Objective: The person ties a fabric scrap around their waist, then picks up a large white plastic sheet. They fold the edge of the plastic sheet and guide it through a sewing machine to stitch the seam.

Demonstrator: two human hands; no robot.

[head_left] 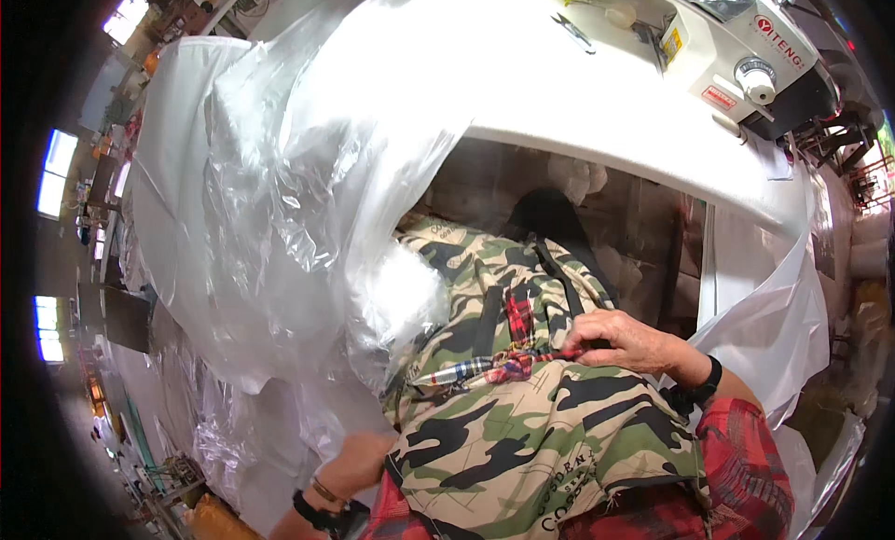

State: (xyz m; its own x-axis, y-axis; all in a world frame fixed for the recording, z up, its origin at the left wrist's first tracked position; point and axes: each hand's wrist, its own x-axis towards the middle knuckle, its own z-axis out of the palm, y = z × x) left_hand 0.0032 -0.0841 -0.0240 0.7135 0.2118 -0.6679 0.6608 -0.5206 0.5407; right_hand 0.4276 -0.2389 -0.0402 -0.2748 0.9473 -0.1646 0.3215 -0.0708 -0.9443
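Observation:
A camouflage apron [503, 428] in green, tan and black covers my lap and front. Across its middle runs a narrow plaid cloth strip [508, 366] in red, blue and white. At the strip's right end my right hand [620, 341] is closed, its curled fingers pinching the red cloth there. A short red plaid piece [519, 318] lies just above the strip. My left hand [365, 458] reaches in from the lower left, beside the apron's left edge; its fingers are hidden behind the camouflage cloth.
Clear plastic sheeting [270, 214] drapes over the left side of a white table [643, 172]. A sewing machine [736, 64] stands at the back right, with small thread snips [575, 34] left of it. White sheeting [769, 325] hangs at the right.

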